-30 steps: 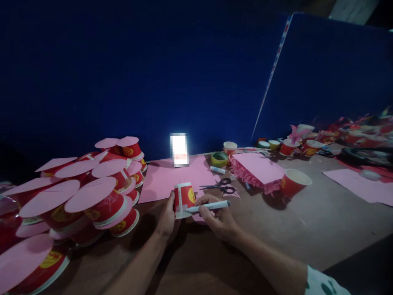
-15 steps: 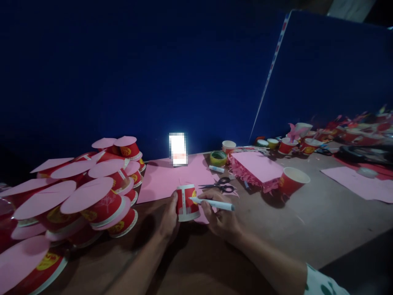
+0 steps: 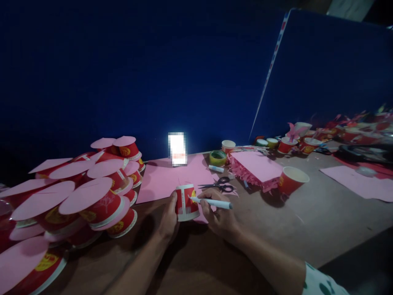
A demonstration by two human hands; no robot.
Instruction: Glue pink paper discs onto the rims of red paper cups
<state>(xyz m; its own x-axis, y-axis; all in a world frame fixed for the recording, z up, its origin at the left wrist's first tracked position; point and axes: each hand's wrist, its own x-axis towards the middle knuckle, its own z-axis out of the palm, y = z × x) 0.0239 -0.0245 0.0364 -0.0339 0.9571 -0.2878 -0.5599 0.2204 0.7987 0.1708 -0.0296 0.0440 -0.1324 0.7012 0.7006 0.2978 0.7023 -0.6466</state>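
Probably for steadiness, the left hand (image 3: 168,216) is curled around an upside-down red-and-white paper cup (image 3: 184,205) by the flat pink paper sheet (image 3: 166,176), the right hand (image 3: 220,218) pinching a slim pale-blue marker (image 3: 217,203) toward the cup.

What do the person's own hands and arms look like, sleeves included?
The left hand and right hand wear no gloves; no watch shows. A whitish sleeve with green patches covers part of the right arm; no sleeve shows on the left.

A white-striped red paper cup (image 3: 183,205) is held inverted, near centre. A pale marker (image 3: 218,203) points left across it.
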